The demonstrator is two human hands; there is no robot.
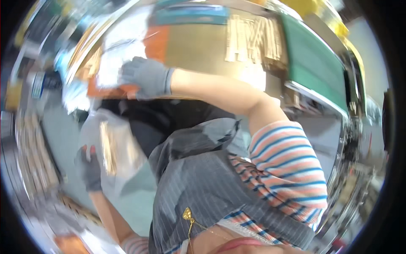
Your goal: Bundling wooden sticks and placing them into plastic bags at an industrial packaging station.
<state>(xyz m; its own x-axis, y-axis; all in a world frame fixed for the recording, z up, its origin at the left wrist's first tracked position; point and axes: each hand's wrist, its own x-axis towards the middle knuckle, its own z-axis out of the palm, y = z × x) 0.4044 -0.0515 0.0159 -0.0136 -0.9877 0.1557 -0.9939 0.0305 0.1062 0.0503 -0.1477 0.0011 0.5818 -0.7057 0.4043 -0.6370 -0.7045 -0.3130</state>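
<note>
My left hand [89, 169], in a grey glove with bare fingertips, is low on the left. Its fingers are closed at the edge of a clear plastic bag [129, 158]. Inside the bag lies a bundle of pale, wood-coloured strips [108, 148]. My right arm reaches across to the left over the table edge. The grey-gloved right hand [148, 78] lies with its fingers stretched over white plastic sheets or bags [120, 40], blurred by motion. An orange surface [156, 44] shows beneath them.
Several rows of pale strips [253, 38] lie at the back of the brown tabletop [194, 46]. A blue box [190, 16] stands beyond it. To the right is a green board [313, 63] with a metal edge. Long pale bundles [36, 152] stand at far left.
</note>
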